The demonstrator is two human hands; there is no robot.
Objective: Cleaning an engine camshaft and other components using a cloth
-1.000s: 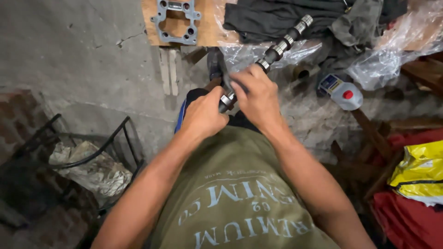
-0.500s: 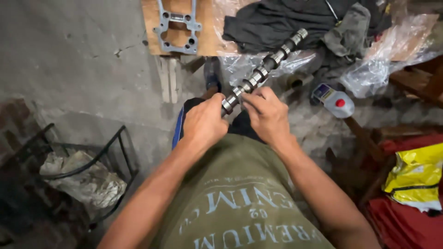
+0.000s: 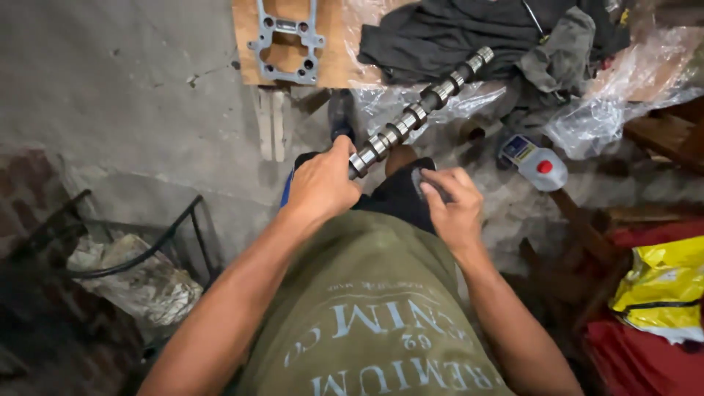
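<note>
Camshaft (image 3: 411, 117) being gripped at near end by left hand (image 3: 323, 183), fingers wrapping it, shaft angling up over floor. Right hand (image 3: 451, 205) sitting apart, fingers pinching small grey pad (image 3: 427, 183). Shaft looking clean, shiny; rubbing seemingly partway, unfinished.
</note>
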